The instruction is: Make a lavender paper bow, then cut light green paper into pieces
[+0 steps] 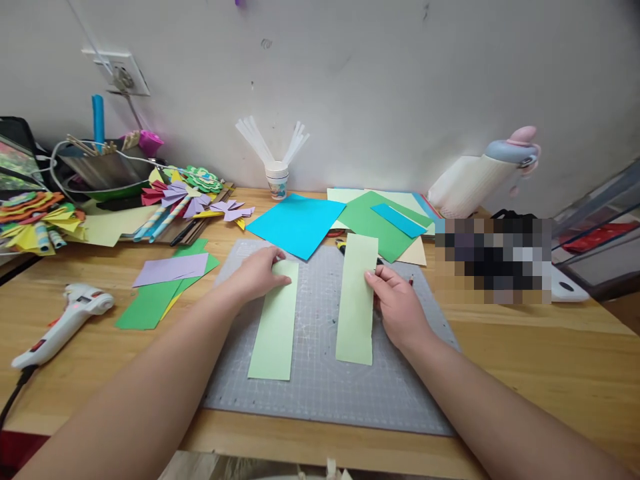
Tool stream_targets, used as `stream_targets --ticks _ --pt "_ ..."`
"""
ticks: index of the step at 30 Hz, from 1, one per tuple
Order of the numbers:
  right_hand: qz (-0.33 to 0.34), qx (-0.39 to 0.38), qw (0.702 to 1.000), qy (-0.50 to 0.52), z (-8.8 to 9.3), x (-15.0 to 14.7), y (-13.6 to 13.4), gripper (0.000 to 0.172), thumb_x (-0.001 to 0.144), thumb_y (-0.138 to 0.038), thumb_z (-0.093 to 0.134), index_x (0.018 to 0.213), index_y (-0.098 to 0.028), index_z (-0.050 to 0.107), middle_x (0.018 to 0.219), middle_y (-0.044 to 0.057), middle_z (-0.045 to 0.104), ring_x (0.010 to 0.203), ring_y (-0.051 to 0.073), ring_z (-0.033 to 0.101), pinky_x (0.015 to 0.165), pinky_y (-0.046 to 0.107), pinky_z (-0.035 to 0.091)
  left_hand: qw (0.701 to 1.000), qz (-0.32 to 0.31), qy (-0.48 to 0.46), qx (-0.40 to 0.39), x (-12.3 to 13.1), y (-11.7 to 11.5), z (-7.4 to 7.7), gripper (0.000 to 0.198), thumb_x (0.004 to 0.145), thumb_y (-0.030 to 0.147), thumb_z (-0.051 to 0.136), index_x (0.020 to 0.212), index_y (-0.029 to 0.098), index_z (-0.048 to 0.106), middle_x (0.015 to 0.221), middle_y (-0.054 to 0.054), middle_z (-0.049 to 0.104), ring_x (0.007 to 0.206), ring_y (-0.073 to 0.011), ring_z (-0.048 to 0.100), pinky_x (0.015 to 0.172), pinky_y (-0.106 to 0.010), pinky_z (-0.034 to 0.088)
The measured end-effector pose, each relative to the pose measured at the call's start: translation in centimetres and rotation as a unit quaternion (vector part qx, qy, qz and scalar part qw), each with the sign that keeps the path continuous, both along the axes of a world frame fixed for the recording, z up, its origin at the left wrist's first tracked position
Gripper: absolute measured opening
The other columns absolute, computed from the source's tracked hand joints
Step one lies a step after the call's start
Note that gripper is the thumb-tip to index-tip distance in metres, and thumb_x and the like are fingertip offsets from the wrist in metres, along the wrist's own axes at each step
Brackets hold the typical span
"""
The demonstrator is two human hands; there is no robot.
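Observation:
My right hand (400, 303) pinches the right edge of a pale green paper strip (356, 307), thumb in front, and holds it over the cutting mat. A second pale green paper strip (274, 333) is on the left part of the grey cutting mat (315, 400). At its upper left edge is my left hand (263, 273), closed round the paper with the thumb on top; its other fingers are partly hidden. Behind the right strip, a dark tool with a yellow end (341, 247) shows only in part.
Left of the mat lie green paper pieces (145, 307), a lilac strip (170, 270) and a corded glue gun (65, 323). Behind are blue paper (300, 223), green paper (395, 247), a cup of white sticks (277, 180) and paper flowers (185, 197). A bottle (493, 177) leans at right.

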State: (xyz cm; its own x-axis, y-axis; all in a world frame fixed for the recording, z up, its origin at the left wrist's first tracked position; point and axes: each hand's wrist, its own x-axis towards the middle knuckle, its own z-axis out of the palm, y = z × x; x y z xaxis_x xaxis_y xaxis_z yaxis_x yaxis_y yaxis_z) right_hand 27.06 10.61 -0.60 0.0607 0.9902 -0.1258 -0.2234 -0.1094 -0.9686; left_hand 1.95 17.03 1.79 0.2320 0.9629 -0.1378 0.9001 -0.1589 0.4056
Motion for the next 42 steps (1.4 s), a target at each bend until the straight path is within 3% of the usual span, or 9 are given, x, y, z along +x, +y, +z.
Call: stream_targets --ticks 8,13,16,19,23,27,31,35,42 --pt "-0.051 0.064 0.997 -0.005 0.1 0.2 0.1 0.025 0.073 -0.041 0.076 0.076 -0.019 0.064 0.062 -0.004 0.057 0.050 0.010 0.047 0.046 0.022 0.038 0.987 0.131 -0.076 0.050 -2.6 1.0 -0.3 0.030 0.091 0.036 0.058 0.111 0.015 0.060 0.105 -0.006 0.065 0.089 -0.0184 0.065 0.078 -0.038 0.055" --pt "-0.162 0.196 0.966 -0.035 1.3 0.9 -0.6 0.019 0.079 -0.035 0.073 0.069 -0.021 0.064 0.055 -0.006 0.053 0.047 0.008 0.045 0.046 0.022 0.035 0.946 0.239 -0.096 0.198 -3.2 1.1 1.2 0.059 0.080 0.033 0.065 0.132 0.013 0.046 0.130 -0.018 0.052 0.122 -0.0357 0.050 0.098 -0.050 0.043" --pt "-0.182 0.364 0.902 -0.144 2.3 1.0 -2.1 0.008 0.085 -0.027 0.066 0.088 -0.026 0.073 0.092 0.003 0.070 0.070 0.016 0.065 0.059 0.030 0.050 0.952 0.119 -0.141 0.242 -0.7 -1.8 2.7 0.074 0.071 0.042 0.075 0.136 0.031 0.042 0.143 -0.006 0.043 0.112 -0.0231 0.058 0.094 -0.036 0.048" --pt "-0.064 0.458 0.851 -0.250 2.5 0.8 -2.8 0.026 0.086 -0.014 0.061 0.104 -0.029 0.073 0.120 0.006 0.067 0.103 0.022 0.065 0.080 0.034 0.054 0.933 -0.149 -0.203 0.259 1.8 -5.3 2.9 0.075 0.081 0.033 0.069 0.143 0.040 0.028 0.150 -0.005 0.034 0.096 -0.0153 0.063 0.084 -0.031 0.053" --pt "0.120 0.386 0.864 -0.301 0.8 0.0 -1.9 0.026 0.084 -0.008 0.060 0.101 -0.026 0.070 0.127 0.008 0.065 0.112 0.021 0.063 0.091 0.033 0.052 0.940 -0.194 -0.173 0.220 2.8 -7.6 1.2 0.059 0.087 0.017 0.056 0.138 0.034 0.033 0.146 -0.006 0.041 0.127 -0.0220 0.049 0.098 -0.035 0.048" --pt "0.225 0.257 0.873 -0.349 0.0 -0.8 -1.3 0.017 0.084 -0.014 0.062 0.097 -0.023 0.069 0.124 0.009 0.066 0.114 0.021 0.061 0.094 0.035 0.048 0.971 -0.171 -0.114 0.119 2.5 -7.4 0.0 0.034 0.083 0.015 0.054 0.115 0.025 0.049 0.124 -0.006 0.057 0.109 -0.0217 0.060 0.089 -0.037 0.051" --pt "0.253 0.254 0.844 -0.400 1.4 -1.0 -2.1 0.010 0.089 -0.023 0.058 0.089 -0.023 0.069 0.101 0.005 0.069 0.095 0.020 0.061 0.087 0.034 0.044 0.981 -0.166 -0.081 0.063 2.5 -7.2 0.0 0.016 0.082 0.018 0.053 0.096 0.023 0.056 0.108 -0.006 0.063 0.100 -0.0229 0.061 0.085 -0.038 0.051" --pt "0.290 0.147 0.865 -0.382 1.9 -0.7 -2.7 0.027 0.093 -0.029 0.051 0.069 -0.019 0.060 0.065 -0.002 0.052 0.063 0.013 0.049 0.059 0.026 0.035 0.975 -0.208 -0.062 0.048 2.8 -7.3 -0.3 0.014 0.082 0.019 0.057 0.095 0.021 0.060 0.115 -0.007 0.063 0.108 -0.0243 0.058 0.093 -0.041 0.047" --pt "0.262 0.033 0.884 -0.384 0.6 -1.0 -1.8 0.017 0.086 -0.031 0.057 0.076 -0.019 0.063 0.063 -0.003 0.056 0.059 0.012 0.048 0.053 0.024 0.030 0.977 -0.156 -0.092 0.116 3.7 -8.6 -0.4 0.036 0.079 0.040 0.069 0.108 0.024 0.054 0.110 -0.007 0.061 0.103 -0.0265 0.057 0.086 -0.043 0.049"
